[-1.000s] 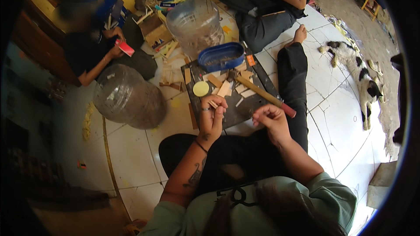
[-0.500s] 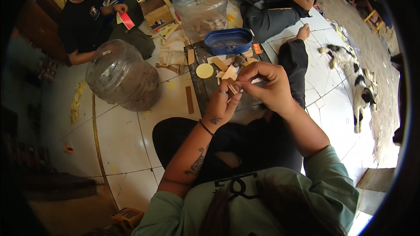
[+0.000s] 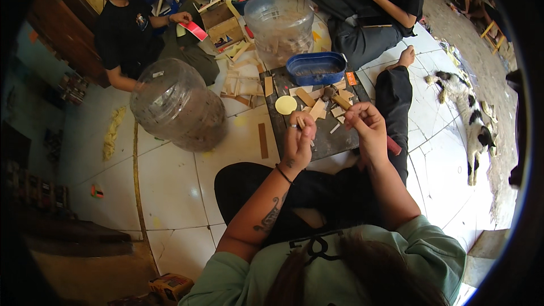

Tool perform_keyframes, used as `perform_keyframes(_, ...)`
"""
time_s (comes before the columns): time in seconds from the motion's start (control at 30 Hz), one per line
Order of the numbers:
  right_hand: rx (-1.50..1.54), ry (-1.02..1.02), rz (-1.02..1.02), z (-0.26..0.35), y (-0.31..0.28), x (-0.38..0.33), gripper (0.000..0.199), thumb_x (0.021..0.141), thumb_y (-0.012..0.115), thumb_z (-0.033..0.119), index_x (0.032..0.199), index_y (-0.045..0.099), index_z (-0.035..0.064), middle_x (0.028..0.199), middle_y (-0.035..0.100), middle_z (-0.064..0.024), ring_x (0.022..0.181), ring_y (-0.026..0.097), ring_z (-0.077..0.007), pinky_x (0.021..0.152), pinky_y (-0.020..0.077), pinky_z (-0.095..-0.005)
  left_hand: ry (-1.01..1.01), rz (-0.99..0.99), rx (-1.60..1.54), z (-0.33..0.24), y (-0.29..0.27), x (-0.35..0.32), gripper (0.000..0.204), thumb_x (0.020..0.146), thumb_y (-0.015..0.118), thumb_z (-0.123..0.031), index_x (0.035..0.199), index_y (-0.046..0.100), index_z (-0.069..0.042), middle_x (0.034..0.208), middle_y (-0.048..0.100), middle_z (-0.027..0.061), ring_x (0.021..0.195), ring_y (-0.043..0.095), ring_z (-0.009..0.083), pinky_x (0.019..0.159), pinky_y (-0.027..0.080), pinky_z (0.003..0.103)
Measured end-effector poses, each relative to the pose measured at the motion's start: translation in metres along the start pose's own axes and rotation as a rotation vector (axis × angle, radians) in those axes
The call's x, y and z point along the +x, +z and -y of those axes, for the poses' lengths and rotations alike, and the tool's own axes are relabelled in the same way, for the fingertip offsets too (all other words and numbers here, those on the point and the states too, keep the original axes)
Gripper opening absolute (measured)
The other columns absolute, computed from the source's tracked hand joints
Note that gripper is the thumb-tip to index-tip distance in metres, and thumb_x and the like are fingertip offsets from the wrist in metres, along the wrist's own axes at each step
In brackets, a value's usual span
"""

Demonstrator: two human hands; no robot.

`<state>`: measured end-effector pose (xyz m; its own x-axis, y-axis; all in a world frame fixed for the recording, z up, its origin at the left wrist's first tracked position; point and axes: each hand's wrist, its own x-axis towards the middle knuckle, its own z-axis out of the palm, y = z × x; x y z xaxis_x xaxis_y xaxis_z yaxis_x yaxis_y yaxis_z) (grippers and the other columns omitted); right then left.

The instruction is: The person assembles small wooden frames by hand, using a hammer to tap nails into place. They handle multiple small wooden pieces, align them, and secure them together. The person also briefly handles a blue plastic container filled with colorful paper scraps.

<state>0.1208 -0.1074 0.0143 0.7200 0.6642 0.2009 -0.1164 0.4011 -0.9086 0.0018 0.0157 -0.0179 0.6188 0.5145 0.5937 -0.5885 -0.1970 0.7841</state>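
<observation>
So the thing to look at is the little pale wooden strip (image 3: 301, 122), just right of centre in the frame, held in the left hand (image 3: 298, 146) with fingers and thumb closed on it. Might be more than one strip; too small to tell. The right hand (image 3: 368, 130) is well apart, further right, fingers curled in. Can't tell if the fingertips meet or pinch anything.

Handling-wise, I'd guess light and stiff, dry enough not to slip, but thin enough to snap or split along the grain. I'd take it lightly by the long sides, fingertips only, no bending.

Beyond the hands, upper centre-right, a black board (image 3: 328, 147) carries similar wood offcuts (image 3: 318, 109), a pale yellow disc (image 3: 285, 105), a blue tub (image 3: 316, 80) and a hammer (image 3: 341, 102) whose handle runs partly behind the right hand.
</observation>
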Motion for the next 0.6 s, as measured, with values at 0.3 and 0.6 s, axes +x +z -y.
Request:
perform_keyframes(0.3,0.035,0.188,0.193,-0.003,-0.009,-0.037,0.007,0.082,0.063,-0.003,0.089,0.061,-0.0007,0.084,0.066,-0.0067,0.073,0.061,-0.0097,0.068,0.0489,-0.0221,-0.375,0.09,0.429,-0.06,0.015,-0.016,0.013,0.08,0.07,-0.008,0.089,0.062,-0.003,0.071,0.061,-0.001,0.053,0.04,-0.0008,0.048,0.031,0.016)
perform_keyframes(0.6,-0.125,0.105,0.251,0.0,0.0,-0.041,0.005,0.08,0.067,-0.004,0.084,0.065,-0.0015,0.085,0.066,-0.0059,0.077,0.06,-0.0081,0.071,0.0471,-0.0214,-0.477,0.048,0.31,-0.056,0.019,-0.029,0.011,0.085,0.066,-0.01,0.086,0.063,0.0,0.068,0.065,0.0049,0.059,0.058,0.0064,0.057,0.045,0.02)
